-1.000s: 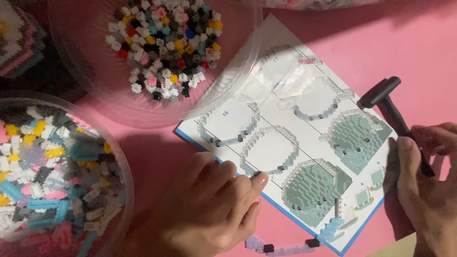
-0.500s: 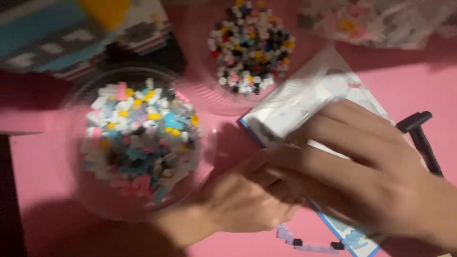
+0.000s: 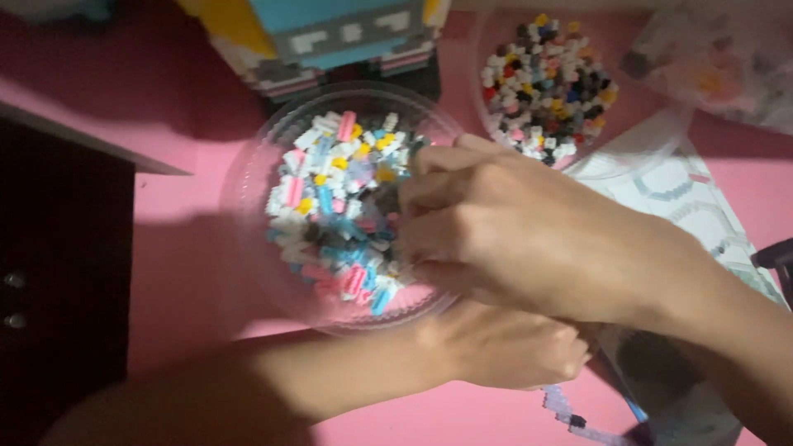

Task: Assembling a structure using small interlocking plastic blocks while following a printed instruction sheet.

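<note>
Inside the nearer clear round plastic bowl [image 3: 248,239], the person's right hand [image 3: 529,235] reaches in from the right, its fingers [image 3: 429,186] curled down into the heap of tiny building bricks [image 3: 343,211]. Motion blur hides the fingertips, so I cannot tell whether the grip has closed on a brick. The left hand [image 3: 512,347] lies just below, beside the bowl's near rim, partly covered by the right hand; its grip cannot be made out either.

Two clear bowls stand on the pink counter [image 3: 182,248]. The nearer one holds white, pink, blue, yellow and grey bricks. The second clear round plastic bowl [image 3: 487,49], further back and to the right, holds a smaller mixed heap of bricks [image 3: 549,91] in black, white, red, yellow and blue.

One printed instruction sheet [image 3: 686,202] lies to the right. One short chain of lilac and dark bricks [image 3: 570,413] rests near the front edge. One partly built brick model in yellow, blue and grey [image 3: 330,37] stands behind the nearer bowl.
</note>
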